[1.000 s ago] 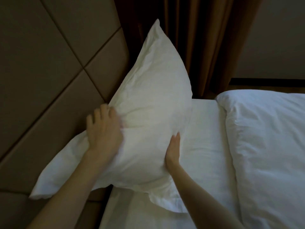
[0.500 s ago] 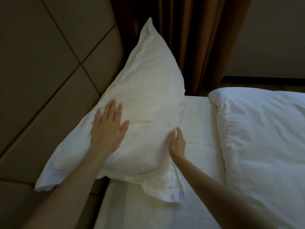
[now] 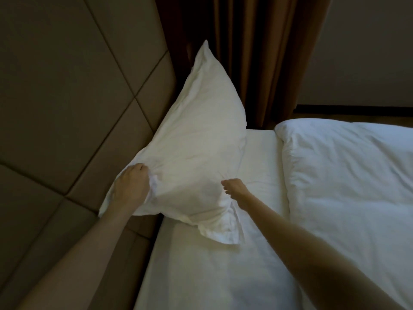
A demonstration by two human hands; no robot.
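A white pillow (image 3: 196, 139) leans against the padded headboard (image 3: 67, 97) at the head of the bed, one corner pointing up. My left hand (image 3: 131, 186) grips a bunch of the pillowcase at the pillow's left edge, fingers curled into the cloth. My right hand (image 3: 234, 189) pinches the fabric at the pillow's lower right side, and creases radiate from that spot. The pillow's bottom corner hangs down onto the white sheet (image 3: 223, 265).
A thick white duvet (image 3: 346, 175) covers the right side of the bed. Dark brown curtains (image 3: 245, 52) hang behind the pillow. The mattress edge runs along the headboard at the lower left. A beige wall (image 3: 368, 52) stands at the back right.
Both hands went from lying flat on the pillow to curling into its cover and bunching the cloth. The left hand slid toward the pillow's left edge.
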